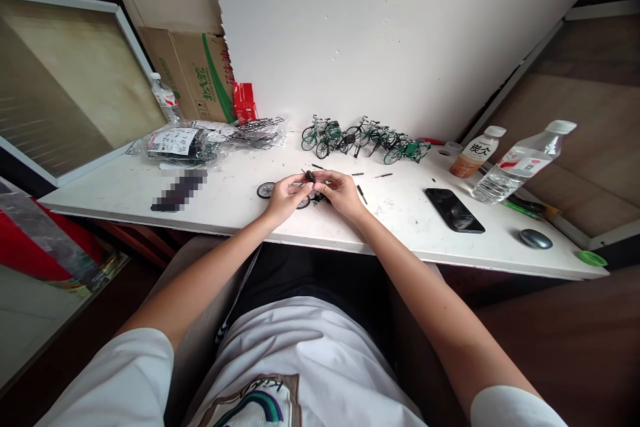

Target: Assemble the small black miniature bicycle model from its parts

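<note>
White board is seen standing behind a white desk, with a printed cardboard box and a red packet placed at its left end. Near the back edge, assembled miniature bicycles in green and black are lined up. To their left, clear plastic bags holding dark parts are heaped, with a water bottle set behind them.

Near the front edge, a small dark part is held between the fingertips of both hands, which are brought together above the desk. The left hand is closed in a pinch on it, and the right hand is pinched around it from the other side. Black spoked wheels are laid by the left hand, one partly covered by its fingers; more small black pieces are half hidden under the right hand. Thin dark pieces are scattered beyond and beside that hand.

Farther right, a black phone, a rounded grey object and two bottles are placed.
</note>
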`<move>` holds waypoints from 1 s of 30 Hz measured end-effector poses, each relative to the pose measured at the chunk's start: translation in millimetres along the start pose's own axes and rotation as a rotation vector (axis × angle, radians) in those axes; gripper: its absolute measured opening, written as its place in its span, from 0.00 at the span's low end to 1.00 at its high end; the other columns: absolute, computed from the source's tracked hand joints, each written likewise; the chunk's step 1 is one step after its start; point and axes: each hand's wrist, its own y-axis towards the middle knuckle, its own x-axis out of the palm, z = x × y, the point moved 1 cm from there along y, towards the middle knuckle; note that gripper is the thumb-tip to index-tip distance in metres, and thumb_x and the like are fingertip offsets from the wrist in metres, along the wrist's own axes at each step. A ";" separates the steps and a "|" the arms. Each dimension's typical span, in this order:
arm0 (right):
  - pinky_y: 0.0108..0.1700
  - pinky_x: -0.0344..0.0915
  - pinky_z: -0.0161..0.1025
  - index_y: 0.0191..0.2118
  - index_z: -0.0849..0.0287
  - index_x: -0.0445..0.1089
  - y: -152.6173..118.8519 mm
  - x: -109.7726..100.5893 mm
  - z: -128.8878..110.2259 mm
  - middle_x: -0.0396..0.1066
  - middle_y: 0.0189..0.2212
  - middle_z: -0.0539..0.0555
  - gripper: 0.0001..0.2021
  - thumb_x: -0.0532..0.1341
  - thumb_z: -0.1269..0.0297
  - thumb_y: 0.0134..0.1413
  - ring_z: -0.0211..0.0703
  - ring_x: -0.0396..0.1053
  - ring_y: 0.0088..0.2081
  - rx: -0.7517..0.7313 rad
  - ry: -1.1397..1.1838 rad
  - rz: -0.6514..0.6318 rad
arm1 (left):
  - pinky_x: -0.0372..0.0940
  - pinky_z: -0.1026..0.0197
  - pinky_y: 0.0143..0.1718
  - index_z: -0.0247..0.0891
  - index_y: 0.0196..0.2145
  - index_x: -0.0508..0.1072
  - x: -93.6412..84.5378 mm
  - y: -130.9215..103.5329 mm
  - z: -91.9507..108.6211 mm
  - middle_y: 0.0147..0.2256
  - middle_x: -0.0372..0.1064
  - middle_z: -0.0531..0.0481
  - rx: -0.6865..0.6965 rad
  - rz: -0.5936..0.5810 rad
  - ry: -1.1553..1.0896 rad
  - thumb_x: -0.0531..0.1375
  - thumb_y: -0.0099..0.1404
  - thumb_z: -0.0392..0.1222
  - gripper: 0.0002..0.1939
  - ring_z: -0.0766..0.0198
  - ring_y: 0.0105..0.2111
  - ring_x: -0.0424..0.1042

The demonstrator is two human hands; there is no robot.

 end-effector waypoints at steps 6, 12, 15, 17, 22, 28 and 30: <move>0.52 0.78 0.51 0.50 0.56 0.83 0.7 0.5 -0.2 0.84 0.49 0.61 0.27 0.78 0.42 0.51 0.56 0.80 0.51 0.025 0.078 0.001 | 0.78 0.59 0.36 0.33 0.55 0.80 0.0 -0.7 0.7 0.50 0.81 0.36 -0.001 -0.011 -0.001 0.74 0.61 0.59 0.33 0.52 0.42 0.84; 0.53 0.78 0.52 0.49 0.55 0.83 -0.1 1.1 -0.6 0.83 0.49 0.61 0.27 0.77 0.41 0.51 0.56 0.80 0.51 0.030 0.066 -0.004 | 0.78 0.59 0.35 0.33 0.53 0.81 0.4 -0.5 1.9 0.49 0.82 0.36 0.009 -0.012 0.011 0.74 0.61 0.58 0.31 0.53 0.40 0.84; 0.53 0.78 0.52 0.50 0.55 0.83 0.1 1.3 -1.0 0.83 0.49 0.61 0.27 0.77 0.42 0.51 0.56 0.80 0.51 0.033 0.065 -0.013 | 0.77 0.59 0.35 0.33 0.52 0.81 -0.5 -0.1 1.5 0.46 0.83 0.38 0.014 -0.017 0.022 0.74 0.61 0.58 0.30 0.53 0.39 0.84; 0.53 0.78 0.52 0.50 0.55 0.83 0.3 1.3 -1.0 0.83 0.49 0.61 0.26 0.78 0.42 0.51 0.56 0.81 0.51 0.032 0.069 -0.020 | 0.77 0.59 0.34 0.33 0.53 0.81 -1.5 0.0 0.4 0.44 0.83 0.38 0.021 -0.020 0.036 0.74 0.62 0.59 0.30 0.53 0.38 0.84; 0.51 0.78 0.50 0.50 0.55 0.84 0.6 0.8 -0.7 0.84 0.49 0.61 0.28 0.77 0.40 0.50 0.56 0.81 0.50 0.024 0.049 -0.020 | 0.76 0.60 0.34 0.33 0.54 0.81 -2.8 0.0 -1.3 0.40 0.83 0.41 0.043 -0.019 0.062 0.74 0.63 0.59 0.30 0.54 0.36 0.83; 0.46 0.75 0.47 0.51 0.52 0.85 -0.6 -0.4 -1.3 0.82 0.50 0.60 0.25 0.74 0.40 0.55 0.53 0.79 0.48 -0.029 -0.032 -0.021 | 0.74 0.60 0.33 0.34 0.48 0.80 -2.9 0.8 1.2 0.41 0.82 0.40 0.017 0.026 0.014 0.77 0.57 0.59 0.30 0.56 0.36 0.82; 0.47 0.74 0.47 0.52 0.51 0.85 -1.1 0.1 -1.0 0.82 0.48 0.60 0.24 0.73 0.40 0.58 0.53 0.78 0.46 -0.043 -0.044 -0.053 | 0.73 0.61 0.32 0.35 0.44 0.78 -4.3 1.9 -0.7 0.39 0.81 0.41 0.009 0.053 0.020 0.78 0.55 0.58 0.29 0.57 0.35 0.81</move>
